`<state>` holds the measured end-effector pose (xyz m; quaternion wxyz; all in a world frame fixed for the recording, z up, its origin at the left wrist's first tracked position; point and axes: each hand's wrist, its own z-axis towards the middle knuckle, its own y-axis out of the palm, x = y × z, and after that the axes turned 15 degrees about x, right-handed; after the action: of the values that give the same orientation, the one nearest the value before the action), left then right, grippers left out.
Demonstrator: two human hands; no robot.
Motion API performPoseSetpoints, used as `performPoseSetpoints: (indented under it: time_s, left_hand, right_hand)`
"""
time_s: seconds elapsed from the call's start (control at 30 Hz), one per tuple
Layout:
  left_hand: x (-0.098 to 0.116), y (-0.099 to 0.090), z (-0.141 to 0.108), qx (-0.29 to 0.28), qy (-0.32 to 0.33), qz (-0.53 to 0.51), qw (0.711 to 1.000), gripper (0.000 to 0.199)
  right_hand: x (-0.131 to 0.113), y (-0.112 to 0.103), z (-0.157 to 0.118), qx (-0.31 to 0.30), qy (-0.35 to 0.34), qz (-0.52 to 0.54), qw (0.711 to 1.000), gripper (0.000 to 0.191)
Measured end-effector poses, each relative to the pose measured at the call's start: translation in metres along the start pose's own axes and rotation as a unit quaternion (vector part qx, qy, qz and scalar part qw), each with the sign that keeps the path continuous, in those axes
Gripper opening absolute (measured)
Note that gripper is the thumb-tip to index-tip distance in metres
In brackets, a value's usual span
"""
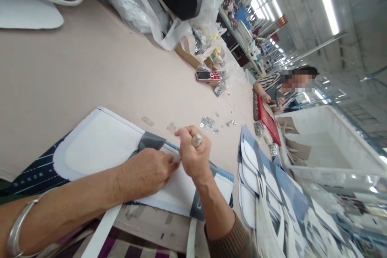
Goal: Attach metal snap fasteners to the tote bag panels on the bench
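A fabric bag piece [102, 141] lies in front of me, with white backing, grey bands, a dark blue striped edge and white straps. On its right half, my left hand [148, 171] has its fingers curled and pinched on the fabric near the far edge. Right beside it, my right hand [195, 151] is closed in a fist, with a ring on one finger. Whatever that fist holds is hidden. Small silver metal discs [207, 122] lie on the table just beyond my right hand.
More bag pieces [256, 169] with straps are stacked at right, by a white bin [326, 153]. A co-worker [272, 84] handles something over a red tray [268, 121]. A phone [208, 75], an open box [189, 54] and plastic bags [133, 4] sit at the back of the table [90, 68].
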<state>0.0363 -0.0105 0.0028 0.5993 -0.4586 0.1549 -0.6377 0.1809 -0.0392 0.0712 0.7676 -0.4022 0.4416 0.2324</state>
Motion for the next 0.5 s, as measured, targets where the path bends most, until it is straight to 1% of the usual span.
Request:
performPoseSetpoints:
  time_s: [0.07, 0.1, 0.17, 0.2, 0.23, 0.3, 0.37, 0.43, 0.47, 0.5]
  left_hand:
    - [0.002, -0.004, 0.004, 0.013, -0.017, 0.001, 1.0, 0.012]
    - [0.002, -0.006, 0.004, 0.017, -0.026, 0.003, 1.0, 0.012]
    - [0.003, -0.008, 0.005, 0.022, -0.041, 0.0, 0.999, 0.014]
    - [0.003, -0.008, 0.004, 0.025, -0.047, -0.002, 0.999, 0.014]
    - [0.003, -0.008, 0.004, 0.028, -0.053, -0.004, 0.998, 0.015]
    - [0.002, -0.008, 0.004, 0.031, -0.059, -0.003, 0.998, 0.015]
    - [0.001, -0.006, 0.005, 0.033, -0.061, 0.004, 0.998, 0.016]
    - [0.0, -0.005, 0.005, 0.038, -0.06, 0.01, 0.997, 0.018]
    - [-0.001, -0.004, 0.004, 0.043, -0.057, 0.011, 0.997, 0.019]
    - [-0.002, -0.004, 0.003, 0.049, -0.049, 0.014, 0.997, 0.021]
  right_hand:
    - [-0.004, -0.01, 0.0, 0.067, 0.044, 0.086, 0.993, 0.031]
    - [-0.006, -0.013, -0.002, 0.104, 0.048, 0.134, 0.984, 0.031]
    - [-0.005, -0.015, -0.006, 0.165, 0.033, 0.213, 0.962, 0.031]
    - [-0.001, -0.013, -0.009, 0.181, 0.033, 0.236, 0.954, 0.031]
    - [0.004, -0.011, -0.012, 0.183, 0.043, 0.245, 0.951, 0.032]
    - [0.016, -0.009, -0.015, 0.159, 0.082, 0.224, 0.958, 0.035]
    - [0.023, -0.017, -0.016, 0.115, 0.118, 0.159, 0.974, 0.037]
    - [0.019, -0.037, -0.02, 0.045, 0.133, 0.041, 0.989, 0.036]
    - [0.014, -0.051, -0.025, -0.003, 0.141, -0.04, 0.989, 0.033]
    - [0.007, -0.067, -0.034, -0.05, 0.149, -0.129, 0.979, 0.028]
